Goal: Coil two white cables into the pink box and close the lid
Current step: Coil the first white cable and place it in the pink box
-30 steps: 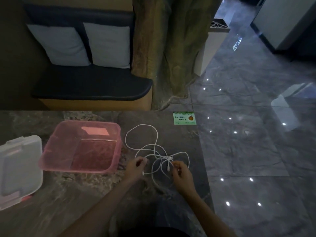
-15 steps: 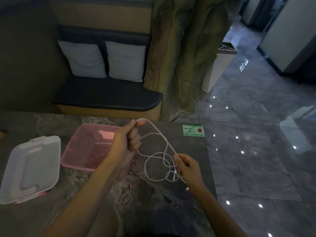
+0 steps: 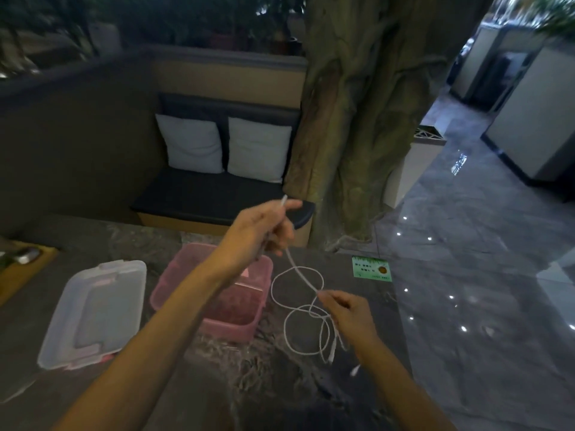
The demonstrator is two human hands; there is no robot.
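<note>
White cables (image 3: 306, 318) lie in tangled loops on the dark marble table, right of the open pink box (image 3: 230, 325). My left hand (image 3: 264, 230) is raised above the box's far right corner, shut on one cable end, whose plug sticks out above my fingers. From there the cable runs taut down to my right hand (image 3: 347, 312), which pinches it just above the loops. Two other plugs dangle near my right wrist. The clear lid (image 3: 93, 309) lies flat to the left of the box. Which strand belongs to which cable I cannot tell.
A green card (image 3: 371, 269) lies at the table's far right edge, beyond which the glossy floor drops away. A wooden tray (image 3: 21, 269) sits at the far left. Behind the table stand a cushioned bench (image 3: 217, 194) and a tree-trunk pillar (image 3: 357, 119).
My left hand has lifted a cable end from the table up above the box, pulling the strand taut. My right hand stays low on the loops. The head camera has tilted upward.
</note>
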